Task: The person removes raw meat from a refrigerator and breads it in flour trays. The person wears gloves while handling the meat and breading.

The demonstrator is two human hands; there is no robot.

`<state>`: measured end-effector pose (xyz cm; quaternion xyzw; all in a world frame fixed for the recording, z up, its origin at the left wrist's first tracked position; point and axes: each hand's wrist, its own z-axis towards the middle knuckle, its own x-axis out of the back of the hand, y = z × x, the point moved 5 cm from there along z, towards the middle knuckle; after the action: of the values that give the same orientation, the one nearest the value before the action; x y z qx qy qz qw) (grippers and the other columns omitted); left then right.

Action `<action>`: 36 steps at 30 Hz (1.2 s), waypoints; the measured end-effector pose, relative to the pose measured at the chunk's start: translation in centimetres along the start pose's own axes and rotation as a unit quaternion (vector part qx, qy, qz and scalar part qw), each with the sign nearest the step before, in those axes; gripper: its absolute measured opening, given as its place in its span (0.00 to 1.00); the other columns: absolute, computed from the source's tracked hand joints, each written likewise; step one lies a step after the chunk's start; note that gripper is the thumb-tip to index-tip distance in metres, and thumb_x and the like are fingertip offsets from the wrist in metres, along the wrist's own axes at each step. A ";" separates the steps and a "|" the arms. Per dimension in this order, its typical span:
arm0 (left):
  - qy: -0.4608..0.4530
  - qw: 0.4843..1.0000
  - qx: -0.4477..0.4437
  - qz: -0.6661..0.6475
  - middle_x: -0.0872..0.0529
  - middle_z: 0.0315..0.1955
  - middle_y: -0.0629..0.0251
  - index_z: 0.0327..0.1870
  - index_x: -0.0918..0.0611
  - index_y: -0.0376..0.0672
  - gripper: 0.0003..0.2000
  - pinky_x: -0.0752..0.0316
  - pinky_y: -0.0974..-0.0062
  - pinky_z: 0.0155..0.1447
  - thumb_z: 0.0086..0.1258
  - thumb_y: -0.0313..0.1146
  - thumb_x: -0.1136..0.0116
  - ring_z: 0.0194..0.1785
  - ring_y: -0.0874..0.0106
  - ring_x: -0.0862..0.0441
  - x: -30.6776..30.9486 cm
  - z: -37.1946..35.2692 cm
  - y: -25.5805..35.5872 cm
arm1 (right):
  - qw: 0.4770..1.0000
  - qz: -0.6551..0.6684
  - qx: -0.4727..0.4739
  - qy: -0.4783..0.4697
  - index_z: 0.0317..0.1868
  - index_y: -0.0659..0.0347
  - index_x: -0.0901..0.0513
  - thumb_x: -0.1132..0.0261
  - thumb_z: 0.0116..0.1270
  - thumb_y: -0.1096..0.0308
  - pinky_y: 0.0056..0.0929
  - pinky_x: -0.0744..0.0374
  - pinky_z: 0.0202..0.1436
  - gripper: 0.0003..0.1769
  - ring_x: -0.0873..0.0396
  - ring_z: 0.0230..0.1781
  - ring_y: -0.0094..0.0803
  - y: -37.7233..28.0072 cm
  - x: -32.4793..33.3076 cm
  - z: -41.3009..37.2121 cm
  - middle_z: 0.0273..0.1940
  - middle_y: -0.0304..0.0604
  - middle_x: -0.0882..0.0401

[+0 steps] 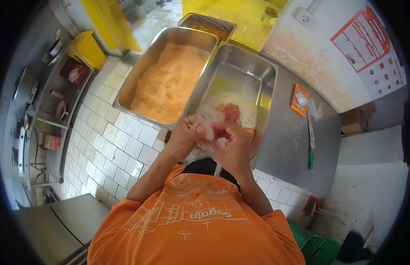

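Observation:
My left hand (184, 138) and my right hand (233, 148) are close together over the near ends of two steel trays. Both have their fingers closed on a thin, translucent plastic bag (210, 128), which hangs crumpled between them. Just beyond my hands, in the right tray (269, 73), lie pink raw meat pieces (232, 111) beside a pale, whitish mass (248, 115). The left tray (121, 90) holds a heap of orange powder (169, 79). My fingers hide part of the bag and of the meat.
On the steel counter (280, 145) at the right lie a green-handled knife (311, 141), an orange packet (298, 100) and clear plastic (316, 111). A smaller container (207, 24) stands behind the trays. Shelves (55, 121) line the left side; a green bin (319, 251) is at lower right.

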<state>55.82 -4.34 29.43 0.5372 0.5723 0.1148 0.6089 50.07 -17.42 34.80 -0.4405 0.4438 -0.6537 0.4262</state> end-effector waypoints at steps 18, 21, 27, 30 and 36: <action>-0.078 0.782 -0.373 0.493 0.23 0.26 0.65 0.28 0.27 0.40 0.12 0.26 0.78 0.32 0.56 0.17 0.34 0.27 0.73 0.24 -2.8 -1.0 3.4 | 0.930 -0.302 0.039 0.204 0.51 0.57 0.21 0.35 0.49 0.85 0.34 0.22 0.51 0.26 0.23 0.52 0.41 1.0 2.2 -1.0 0.53 0.49 0.26; -0.037 0.736 -0.381 0.559 0.22 0.29 0.64 0.31 0.26 0.40 0.11 0.27 0.77 0.31 0.53 0.17 0.35 0.29 0.68 0.22 -2.6 -0.5 3.9 | 0.922 -0.192 0.038 0.334 0.50 0.58 0.21 0.34 0.47 0.87 0.38 0.24 0.54 0.28 0.24 0.53 0.46 -1.0 4.3 -1.4 0.53 0.51 0.26; -0.005 0.575 -0.523 0.630 0.20 0.36 0.60 0.41 0.20 0.40 0.13 0.26 0.75 0.32 0.54 0.20 0.35 0.33 0.66 0.20 -5.6 -0.5 3.1 | 0.938 -0.256 0.124 0.199 0.51 0.58 0.22 0.34 0.54 0.87 0.27 0.19 0.33 0.24 0.22 0.50 0.37 -0.9 1.6 -1.2 0.49 0.46 0.23; -0.032 0.642 -0.480 0.597 0.19 0.40 0.60 0.44 0.19 0.40 0.15 0.24 0.72 0.34 0.54 0.21 0.35 0.35 0.64 0.19 -4.8 0.3 3.4 | 0.909 -0.305 0.143 0.244 0.50 0.57 0.20 0.35 0.51 0.88 0.33 0.24 0.43 0.25 0.23 0.49 0.41 -1.4 3.1 -1.3 0.48 0.47 0.22; 0.137 0.613 -0.481 0.611 0.18 0.45 0.60 0.45 0.17 0.42 0.14 0.24 0.67 0.41 0.56 0.22 0.38 0.42 0.59 0.19 -5.3 -0.2 5.0 | 0.867 -0.323 0.110 0.364 0.46 0.56 0.19 0.35 0.50 0.88 0.35 0.25 0.48 0.23 0.25 0.44 0.40 -1.2 5.0 -2.7 0.44 0.45 0.25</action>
<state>56.32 -6.22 36.40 0.3707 0.0510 0.7915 0.4833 46.01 -21.32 36.37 -0.2401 0.3259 -0.9133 0.0450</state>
